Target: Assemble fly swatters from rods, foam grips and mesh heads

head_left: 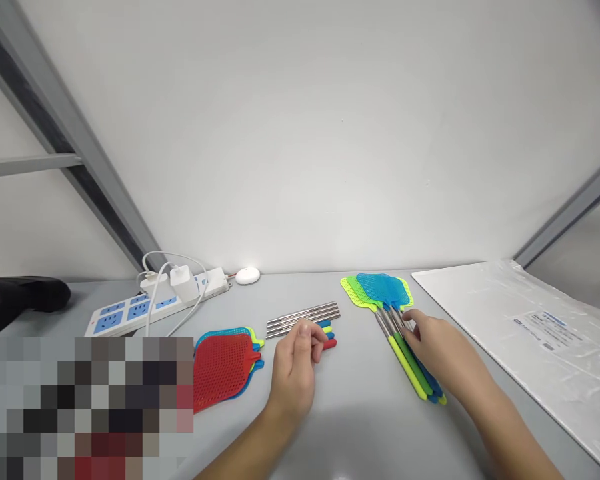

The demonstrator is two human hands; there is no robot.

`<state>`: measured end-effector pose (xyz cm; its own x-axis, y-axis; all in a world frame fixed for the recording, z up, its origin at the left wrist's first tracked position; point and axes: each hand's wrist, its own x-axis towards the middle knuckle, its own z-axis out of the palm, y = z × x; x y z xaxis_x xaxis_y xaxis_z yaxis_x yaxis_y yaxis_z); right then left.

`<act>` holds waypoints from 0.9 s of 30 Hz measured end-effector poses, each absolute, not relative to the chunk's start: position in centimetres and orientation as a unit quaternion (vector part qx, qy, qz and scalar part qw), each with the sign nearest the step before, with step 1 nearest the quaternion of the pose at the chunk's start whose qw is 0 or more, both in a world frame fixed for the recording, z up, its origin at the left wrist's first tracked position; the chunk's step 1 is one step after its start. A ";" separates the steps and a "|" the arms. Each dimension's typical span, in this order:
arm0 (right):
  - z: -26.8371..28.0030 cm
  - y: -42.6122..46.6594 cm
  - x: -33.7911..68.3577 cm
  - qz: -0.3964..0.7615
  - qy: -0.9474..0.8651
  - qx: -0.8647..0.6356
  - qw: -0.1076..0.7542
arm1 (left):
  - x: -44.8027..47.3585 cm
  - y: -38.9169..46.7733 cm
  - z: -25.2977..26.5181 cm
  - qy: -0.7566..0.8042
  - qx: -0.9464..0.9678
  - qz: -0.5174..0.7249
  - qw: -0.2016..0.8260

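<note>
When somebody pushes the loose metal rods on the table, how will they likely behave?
The metal rods look slim and round, so they may roll. Their shiny surface suggests they could be slippery. Lying straight, they are probably stiff.

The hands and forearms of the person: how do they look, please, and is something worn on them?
The left hand and the right hand are bare, without gloves. No sleeve covers the visible left forearm or right forearm, and neither wrist shows a watch or bracelet. Some fingers are partly hidden.
</note>
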<state>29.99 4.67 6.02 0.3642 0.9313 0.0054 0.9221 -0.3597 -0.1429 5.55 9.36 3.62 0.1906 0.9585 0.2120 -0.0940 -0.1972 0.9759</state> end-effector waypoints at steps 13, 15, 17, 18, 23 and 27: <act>10.1 12.7 22.9 0.137 -0.787 -0.595 0.089 | 6.1 7.9 3.4 0.236 0.871 0.304 0.305; 9.4 15.3 21.7 0.156 -0.809 -0.562 0.070 | 6.3 7.8 3.0 0.208 0.895 0.306 0.249; 8.6 17.4 20.7 0.171 -0.827 -0.534 0.050 | 6.4 7.9 2.9 0.197 0.904 0.320 0.206; 8.3 18.3 20.3 0.176 -0.834 -0.521 0.039 | 6.4 7.9 2.9 0.196 0.906 0.326 0.186; 7.6 20.1 19.2 0.177 -0.865 -0.469 -0.007 | 6.0 8.4 3.3 0.237 0.911 0.330 0.074; 7.2 20.3 18.7 0.150 -0.877 -0.455 -0.031 | 5.6 8.8 3.3 0.273 0.905 0.326 0.022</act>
